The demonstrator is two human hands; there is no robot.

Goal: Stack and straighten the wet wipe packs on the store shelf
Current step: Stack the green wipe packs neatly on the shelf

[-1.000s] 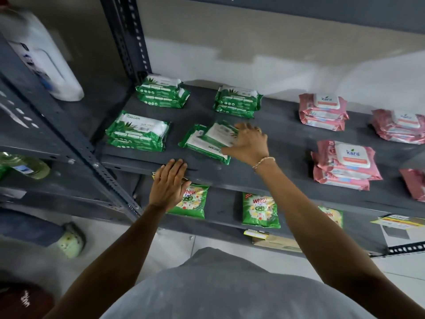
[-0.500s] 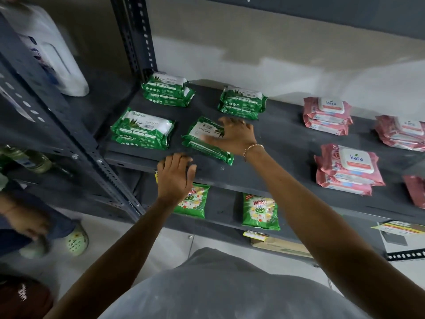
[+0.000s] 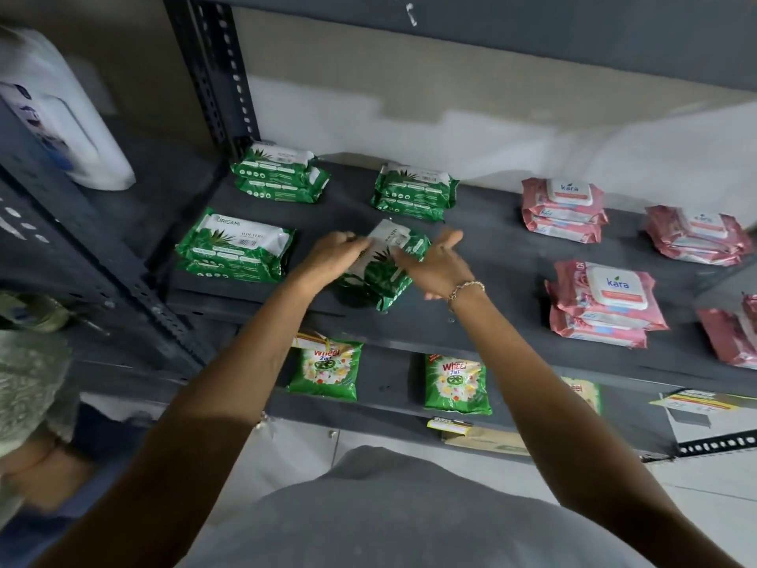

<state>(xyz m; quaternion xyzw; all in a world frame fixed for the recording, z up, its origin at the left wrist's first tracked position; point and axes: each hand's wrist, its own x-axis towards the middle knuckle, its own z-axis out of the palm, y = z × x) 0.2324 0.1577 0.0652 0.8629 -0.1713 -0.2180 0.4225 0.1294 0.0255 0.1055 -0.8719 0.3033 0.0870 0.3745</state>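
Green wet wipe packs lie in stacks on the dark grey shelf [image 3: 491, 256]: back left [image 3: 282, 178], back middle [image 3: 413, 190] and front left [image 3: 233, 248]. A skewed green pack pair [image 3: 385, 276] lies front middle, turned at an angle. My left hand [image 3: 332, 256] pinches the top pack's left edge. My right hand [image 3: 434, 264] rests flat against its right side, fingers apart and thumb raised. Pink wet wipe stacks sit to the right: back [image 3: 563, 209], far back right [image 3: 696, 235], front [image 3: 602, 301] and at the frame edge [image 3: 733, 334].
A perforated steel post [image 3: 213, 75] stands at the shelf's left end, with a white jug [image 3: 61, 116] beyond it. Green detergent pouches [image 3: 327, 371] [image 3: 456, 383] lie on the lower shelf. Another person [image 3: 32, 403] crouches at the lower left.
My left hand rose from the shelf's front edge to the middle green pack. The right hand slid to the pack's right side, and the pack turned more upright in the view.
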